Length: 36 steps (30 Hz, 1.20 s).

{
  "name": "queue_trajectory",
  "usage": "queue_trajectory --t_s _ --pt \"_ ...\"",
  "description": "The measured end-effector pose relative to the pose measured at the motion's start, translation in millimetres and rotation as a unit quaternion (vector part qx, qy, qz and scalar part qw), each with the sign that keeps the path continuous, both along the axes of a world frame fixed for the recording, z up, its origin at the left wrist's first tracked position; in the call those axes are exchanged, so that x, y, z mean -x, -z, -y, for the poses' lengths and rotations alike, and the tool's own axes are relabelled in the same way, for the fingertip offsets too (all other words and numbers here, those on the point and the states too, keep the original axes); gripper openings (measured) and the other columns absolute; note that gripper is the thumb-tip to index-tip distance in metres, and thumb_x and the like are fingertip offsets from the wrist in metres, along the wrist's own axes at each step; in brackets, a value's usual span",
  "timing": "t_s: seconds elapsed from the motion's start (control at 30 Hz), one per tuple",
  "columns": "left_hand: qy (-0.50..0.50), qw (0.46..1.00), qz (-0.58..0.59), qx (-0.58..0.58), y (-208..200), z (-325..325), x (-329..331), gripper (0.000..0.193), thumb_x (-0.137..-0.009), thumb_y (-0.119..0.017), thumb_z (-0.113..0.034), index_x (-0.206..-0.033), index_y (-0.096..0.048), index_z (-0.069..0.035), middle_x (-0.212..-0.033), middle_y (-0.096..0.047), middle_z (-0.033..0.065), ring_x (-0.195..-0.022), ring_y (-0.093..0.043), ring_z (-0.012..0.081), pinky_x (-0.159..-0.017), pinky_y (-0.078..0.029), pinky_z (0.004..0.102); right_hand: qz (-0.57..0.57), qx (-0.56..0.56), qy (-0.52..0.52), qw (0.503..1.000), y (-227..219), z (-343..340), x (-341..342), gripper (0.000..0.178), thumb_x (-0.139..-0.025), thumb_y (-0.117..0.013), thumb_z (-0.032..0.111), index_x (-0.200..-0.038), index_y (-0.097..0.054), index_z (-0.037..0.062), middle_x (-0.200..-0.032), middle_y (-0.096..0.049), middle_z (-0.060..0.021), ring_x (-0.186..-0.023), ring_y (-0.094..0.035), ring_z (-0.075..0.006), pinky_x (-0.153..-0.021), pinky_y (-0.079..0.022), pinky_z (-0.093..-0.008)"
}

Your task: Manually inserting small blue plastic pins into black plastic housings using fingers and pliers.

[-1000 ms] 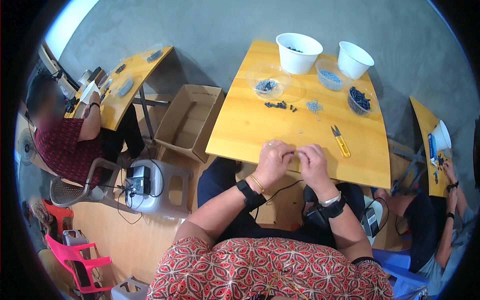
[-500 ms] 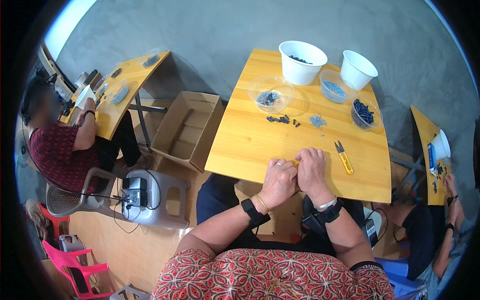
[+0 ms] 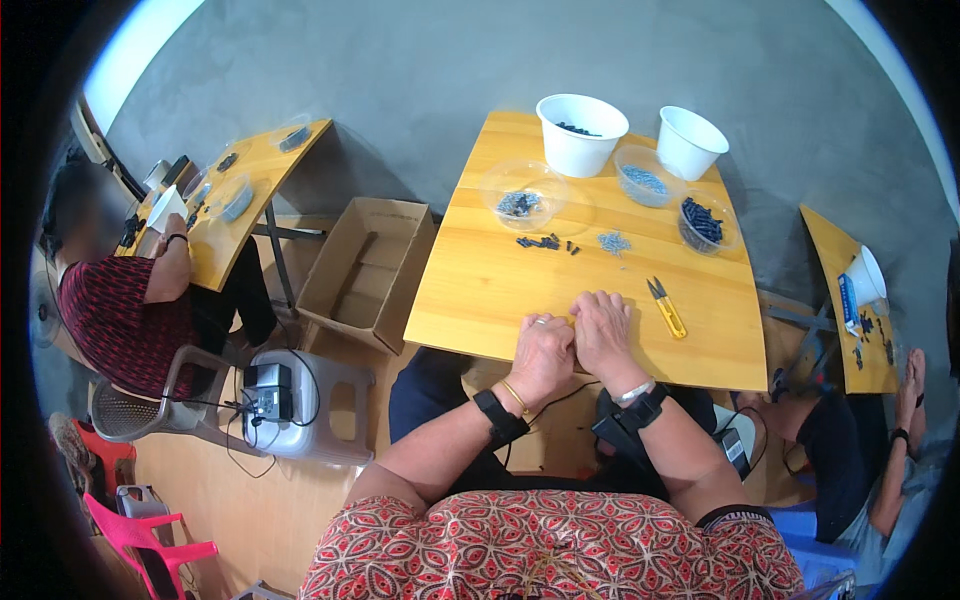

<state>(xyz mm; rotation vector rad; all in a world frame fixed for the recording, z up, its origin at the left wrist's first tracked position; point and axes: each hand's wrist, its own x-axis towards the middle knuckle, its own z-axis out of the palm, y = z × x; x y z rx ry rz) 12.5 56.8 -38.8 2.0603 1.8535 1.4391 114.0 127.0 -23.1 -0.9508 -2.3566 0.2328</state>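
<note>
My left hand (image 3: 545, 355) and my right hand (image 3: 603, 328) meet at the front edge of the wooden table (image 3: 470, 300). Both have bent, closed fingers, and whatever is between them is hidden. Yellow-handled thread snips (image 3: 670, 314) lie to the right of my right hand. Beyond my hands are a short row of small dark plastic pieces (image 3: 540, 242) and a little heap of pale grey-blue screws or pins (image 3: 614, 243). A clear round tub (image 3: 523, 196) behind them holds a mix of pale and dark parts.
Farther back stand a white bucket (image 3: 580, 150) with dark pieces, another white bucket (image 3: 690, 145), a clear tub (image 3: 645, 180) of pale parts and a tub (image 3: 706, 225) of dark ones. A cardboard box (image 3: 365, 270) sits left. People work at tables on both sides.
My view has shifted slightly, while my hands stay together at the table edge with little change. The co-worker at the right has brought their hands together away from the parts.
</note>
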Motion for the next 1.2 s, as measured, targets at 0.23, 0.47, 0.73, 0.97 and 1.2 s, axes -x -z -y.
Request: queue_trajectory --t_s 0.23,0.47,0.73,0.97,1.2 --pt "0.055 0.908 0.392 0.137 -24.4 5.9 6.9 0.010 -0.080 -0.064 -0.008 -0.075 -0.061 0.000 -0.068 -0.059 -0.0001 -0.063 -0.049 0.0030 -0.053 -0.040 0.0190 -0.283 0.197 -0.045 0.938 -27.8 12.9 -29.5 0.014 -0.086 -0.049 0.012 -0.096 -0.051 0.0026 -0.085 -0.055 -0.0161 -0.079 -0.051 -0.0308 -0.072 -0.042 -0.0390" --pt "0.165 0.786 0.578 0.146 -68.5 19.3 -9.6 0.009 -0.082 -0.060 -0.008 -0.078 -0.063 -0.001 -0.072 -0.061 0.0020 -0.065 -0.054 0.0073 -0.061 -0.043 0.0208 -0.202 -0.057 -0.123 0.970 -56.6 43.7 -35.5 0.029 -0.070 -0.058 -0.004 -0.095 -0.046 0.0011 -0.082 -0.051 -0.0153 -0.077 -0.051 -0.0327 -0.065 -0.043 -0.0383" --pt "0.186 0.842 0.477 0.167 -108.6 -4.0 -11.2 0.019 -0.085 -0.058 -0.014 -0.093 -0.062 0.002 -0.073 -0.060 0.0012 -0.067 -0.052 0.0069 -0.064 -0.044 0.0217 -0.178 -0.163 -0.007 0.970 -82.2 -9.0 -75.6 0.007 -0.078 -0.054 0.002 -0.084 -0.051 0.0022 -0.077 -0.053 -0.0145 -0.070 -0.052 -0.0335 -0.061 -0.043 -0.0393" --pt "0.174 0.824 0.539 0.023 -111.5 -7.0 28.9 0.018 -0.085 -0.058 -0.012 -0.094 -0.063 0.003 -0.071 -0.058 0.0008 -0.065 -0.049 0.0066 -0.062 -0.042 0.0207 -0.060 -0.264 0.213 0.939 -107.2 -121.7 -120.0 0.017 -0.082 -0.053 0.016 -0.095 -0.054 0.0044 -0.089 -0.055 -0.0144 -0.097 -0.046 -0.0335 -0.082 -0.036 -0.0447" --pt "0.088 0.816 0.566 0.082 -34.2 2.6 39.2 0.016 -0.085 -0.057 -0.012 -0.092 -0.062 0.002 -0.068 -0.057 0.0004 -0.063 -0.052 0.0082 -0.062 -0.043 0.0208 -0.116 0.080 -0.100 0.985 -16.7 -12.4 -31.0 0.006 -0.076 -0.055 0.007 -0.080 -0.057 0.0021 -0.076 -0.057 -0.0135 -0.075 -0.054 -0.0307 -0.070 -0.042 -0.0382"
